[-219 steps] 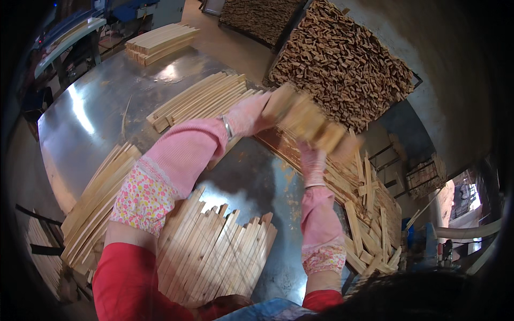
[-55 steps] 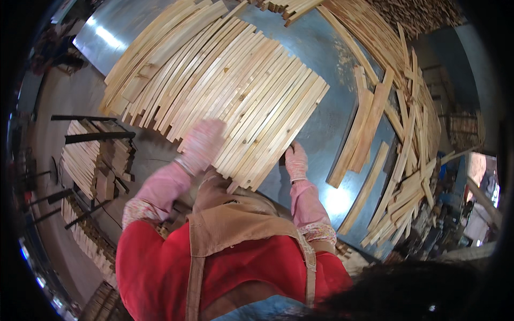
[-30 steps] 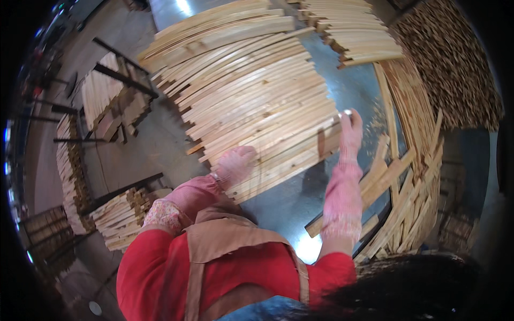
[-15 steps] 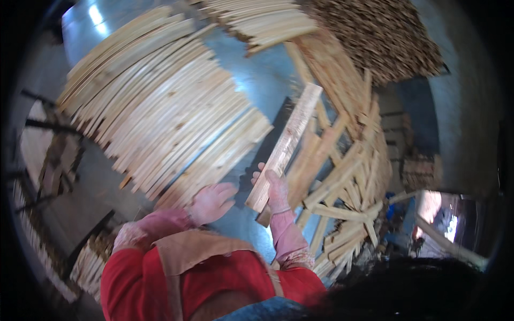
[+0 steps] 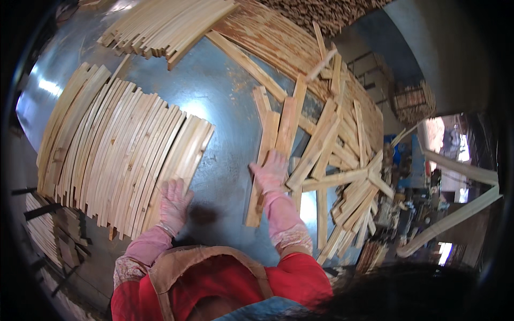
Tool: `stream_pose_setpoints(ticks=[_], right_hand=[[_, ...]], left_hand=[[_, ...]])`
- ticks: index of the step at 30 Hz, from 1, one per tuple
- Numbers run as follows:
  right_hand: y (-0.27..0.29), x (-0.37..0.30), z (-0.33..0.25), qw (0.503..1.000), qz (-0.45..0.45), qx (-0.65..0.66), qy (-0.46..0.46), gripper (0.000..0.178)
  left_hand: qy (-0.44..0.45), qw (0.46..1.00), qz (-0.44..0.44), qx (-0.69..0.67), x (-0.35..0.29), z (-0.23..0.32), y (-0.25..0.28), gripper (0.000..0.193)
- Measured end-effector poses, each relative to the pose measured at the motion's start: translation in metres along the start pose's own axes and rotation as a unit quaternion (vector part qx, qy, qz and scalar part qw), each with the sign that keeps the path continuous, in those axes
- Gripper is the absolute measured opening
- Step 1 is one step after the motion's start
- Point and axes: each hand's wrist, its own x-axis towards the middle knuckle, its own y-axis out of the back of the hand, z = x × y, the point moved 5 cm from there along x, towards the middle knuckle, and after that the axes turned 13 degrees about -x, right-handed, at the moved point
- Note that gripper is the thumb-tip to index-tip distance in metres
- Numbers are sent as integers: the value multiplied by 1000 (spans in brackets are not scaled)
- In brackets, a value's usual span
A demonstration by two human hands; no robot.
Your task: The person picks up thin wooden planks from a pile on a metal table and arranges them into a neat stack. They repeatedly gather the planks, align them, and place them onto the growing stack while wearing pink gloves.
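Observation:
Pink gloves cover both of my hands. My left hand lies with fingers stretched over the near right end of a row of wooden strips, packed side by side. Its fingertips touch the outermost pale strip. To the right, my right hand rests on a separate wooden strip at the edge of a loose pile. The thumb points left, apart from the stretched fingers, and the palm side is hidden. Bare metal tabletop shows between my hands.
On the right lies a jumbled heap of wooden strips, partly over a long wooden board. A second row of strips sits at the far left. Stacked wood stands beyond the table. Two pale beams are at far right.
The wooden strip my right hand held up is out of that hand. My right hand has come down onto the loose pile, and my left has moved onto the row's edge. The view has shifted.

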Motion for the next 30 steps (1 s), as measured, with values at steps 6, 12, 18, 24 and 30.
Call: stream_pose_setpoints(ticks=[6,12,18,24,30], right_hand=[[-76,-116,9,999,12,-36,-5,102],[-57,-113,21,998,-3,-9,69,98],[-69,-112,52,991,39,124,-19,89],[-44,-138,45,967,-25,206,-149,91],[-81,-221,-27,964,-85,253,-1,93]], left_hand=[[73,986,-16,-150,-20,-23,-34,46],[67,912,86,-395,-13,-38,3,52],[41,874,106,-473,-19,-32,45,48],[17,640,71,-765,-19,15,77,45],[98,381,-71,-916,16,56,27,54]])
